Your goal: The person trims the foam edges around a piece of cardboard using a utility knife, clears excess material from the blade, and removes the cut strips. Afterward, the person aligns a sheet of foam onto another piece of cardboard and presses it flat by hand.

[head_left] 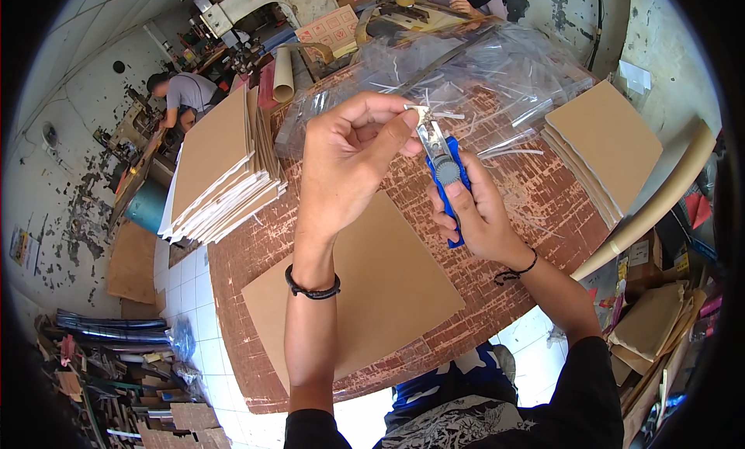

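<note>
Both hands meet above the counter (256,255): left hand (345,158) pinches a small white strip (421,110) into the blade tip of the blue-handled cutter (444,169) (pointing up-left), which the right hand (477,212) clasps just below.

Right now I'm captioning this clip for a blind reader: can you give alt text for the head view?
A person's right hand grips a blue-handled cutting tool while the left hand pinches a small pale piece at its metal tip, above a worn reddish table. A brown cardboard sheet lies below, with cardboard stacks and clear plastic bags around.
</note>
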### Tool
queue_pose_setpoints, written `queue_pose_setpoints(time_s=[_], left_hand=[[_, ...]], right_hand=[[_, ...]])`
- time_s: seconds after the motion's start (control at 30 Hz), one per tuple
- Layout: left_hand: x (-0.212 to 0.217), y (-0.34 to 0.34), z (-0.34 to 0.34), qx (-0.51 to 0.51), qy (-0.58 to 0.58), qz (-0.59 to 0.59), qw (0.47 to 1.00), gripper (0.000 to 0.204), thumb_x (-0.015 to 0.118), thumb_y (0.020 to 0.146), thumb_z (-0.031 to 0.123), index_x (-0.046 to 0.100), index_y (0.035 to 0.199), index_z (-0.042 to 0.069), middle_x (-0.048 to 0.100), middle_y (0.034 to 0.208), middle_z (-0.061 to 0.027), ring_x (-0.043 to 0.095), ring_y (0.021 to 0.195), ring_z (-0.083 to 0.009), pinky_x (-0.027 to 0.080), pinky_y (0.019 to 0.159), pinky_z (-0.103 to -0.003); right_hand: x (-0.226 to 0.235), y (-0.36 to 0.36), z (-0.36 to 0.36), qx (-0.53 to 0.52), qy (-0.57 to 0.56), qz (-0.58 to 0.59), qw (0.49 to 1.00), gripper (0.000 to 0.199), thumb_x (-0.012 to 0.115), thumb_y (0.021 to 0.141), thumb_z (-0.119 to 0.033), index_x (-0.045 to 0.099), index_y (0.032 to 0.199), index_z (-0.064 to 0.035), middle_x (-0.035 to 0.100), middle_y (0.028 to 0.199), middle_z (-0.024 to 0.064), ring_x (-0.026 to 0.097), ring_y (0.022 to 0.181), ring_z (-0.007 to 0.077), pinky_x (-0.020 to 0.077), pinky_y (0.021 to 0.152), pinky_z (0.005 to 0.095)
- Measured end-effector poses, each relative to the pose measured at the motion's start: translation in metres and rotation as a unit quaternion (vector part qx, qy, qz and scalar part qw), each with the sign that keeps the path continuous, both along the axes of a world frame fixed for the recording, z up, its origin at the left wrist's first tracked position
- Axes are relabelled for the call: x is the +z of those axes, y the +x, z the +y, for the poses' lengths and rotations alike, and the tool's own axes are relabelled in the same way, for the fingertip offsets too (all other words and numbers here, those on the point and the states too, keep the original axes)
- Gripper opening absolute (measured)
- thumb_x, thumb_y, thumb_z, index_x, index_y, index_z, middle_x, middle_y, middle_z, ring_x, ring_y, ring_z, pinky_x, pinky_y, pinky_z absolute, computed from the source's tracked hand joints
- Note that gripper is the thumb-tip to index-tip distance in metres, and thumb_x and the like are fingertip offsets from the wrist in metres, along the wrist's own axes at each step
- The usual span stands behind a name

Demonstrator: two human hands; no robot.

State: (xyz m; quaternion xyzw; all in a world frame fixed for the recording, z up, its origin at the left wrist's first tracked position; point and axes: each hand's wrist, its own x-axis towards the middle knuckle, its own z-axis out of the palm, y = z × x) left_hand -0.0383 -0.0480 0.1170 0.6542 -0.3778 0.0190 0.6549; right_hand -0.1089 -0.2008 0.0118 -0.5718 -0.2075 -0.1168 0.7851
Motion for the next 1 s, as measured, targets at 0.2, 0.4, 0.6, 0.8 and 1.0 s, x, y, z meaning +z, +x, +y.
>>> queue_pose_setpoints(time_s=[0.2,0.4,0.6,0.8,1.0], left_hand=[[0.000,0.001,0.000,-0.014,-0.014,-0.003,1.000,0.010,0.064,0.093,0.000,0.067,0.101,-0.006,0.071,0.085,-0.0087,0.068,0.075,-0.0111,0.054,0.068,-0.024],[0.003,-0.001,0.005,-0.032,-0.012,0.013,0.999,0.015,0.058,0.097,0.002,0.067,0.105,-0.008,0.070,0.086,-0.0110,0.069,0.076,-0.0150,0.056,0.071,-0.027],[0.007,-0.003,0.010,-0.052,-0.006,0.006,0.999,0.020,0.053,0.099,0.002,0.067,0.107,-0.008,0.069,0.089,-0.0124,0.070,0.078,-0.0175,0.057,0.072,-0.029],[0.006,-0.003,0.013,-0.056,0.004,-0.020,0.998,0.020,0.054,0.095,-0.005,0.067,0.110,-0.008,0.069,0.090,-0.0117,0.071,0.080,-0.0172,0.058,0.075,-0.028],[0.006,-0.005,0.015,-0.040,0.004,-0.030,0.999,0.020,0.059,0.092,-0.005,0.068,0.109,-0.006,0.071,0.090,-0.0108,0.070,0.083,-0.0147,0.057,0.074,-0.027]], right_hand=[[0.001,0.001,-0.002,0.002,-0.016,-0.005,1.000,0.043,0.044,0.106,-0.033,0.037,0.136,-0.0022,0.052,0.085,0.0036,0.044,0.059,0.0045,0.0377,0.052,0.0202],[-0.001,0.000,-0.001,0.027,0.003,-0.014,1.000,0.042,0.044,0.106,-0.032,0.037,0.135,-0.0024,0.053,0.086,0.0045,0.046,0.060,0.0052,0.0387,0.051,0.0207],[-0.004,0.000,-0.002,0.041,0.004,-0.025,0.999,0.040,0.045,0.106,-0.032,0.038,0.133,-0.0028,0.054,0.087,0.0055,0.047,0.061,0.0053,0.0393,0.051,0.0210],[-0.003,-0.001,-0.002,0.029,0.001,-0.022,0.999,0.038,0.046,0.106,-0.032,0.040,0.130,-0.0030,0.054,0.087,0.0053,0.047,0.060,0.0047,0.0391,0.050,0.0205],[-0.005,0.001,-0.002,0.021,-0.010,-0.043,0.999,0.037,0.046,0.106,-0.032,0.041,0.127,-0.0026,0.054,0.086,0.0052,0.046,0.056,0.0041,0.0385,0.047,0.0202]])
